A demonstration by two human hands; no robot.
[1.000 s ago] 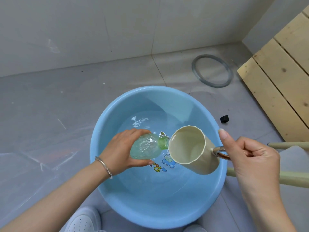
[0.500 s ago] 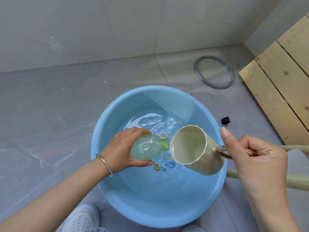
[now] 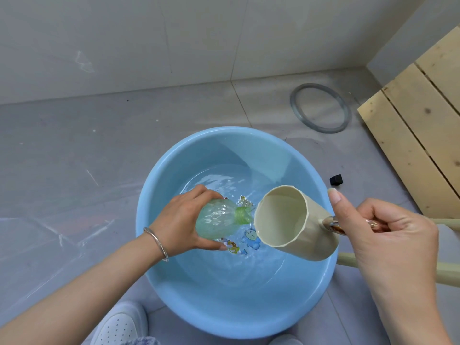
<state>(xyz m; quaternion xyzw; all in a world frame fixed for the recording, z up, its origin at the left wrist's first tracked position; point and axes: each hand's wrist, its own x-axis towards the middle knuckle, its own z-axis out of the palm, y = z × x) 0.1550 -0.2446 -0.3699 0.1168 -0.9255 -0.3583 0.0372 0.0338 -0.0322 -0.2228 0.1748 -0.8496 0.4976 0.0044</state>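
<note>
While the left hand (image 3: 181,220) is gripping the ribbed, translucent green bottle (image 3: 219,221) over the middle of the blue plastic basin (image 3: 224,307), the bottle's long axis is lying almost level, with the neck pointing toward the basin's right rim. There the right hand (image 3: 388,235) is curling round the shiny handle (image 3: 332,224) of the faceted cream cup (image 3: 293,220), which is tipping mouth-first just beside the neck. The pour is probably depending on bringing the cup's lip over that narrow opening.

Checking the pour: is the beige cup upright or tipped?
Tipped. The beige cup lies almost on its side above the blue basin, its mouth facing the neck of the green bottle; the right hand holds its handle.
</note>
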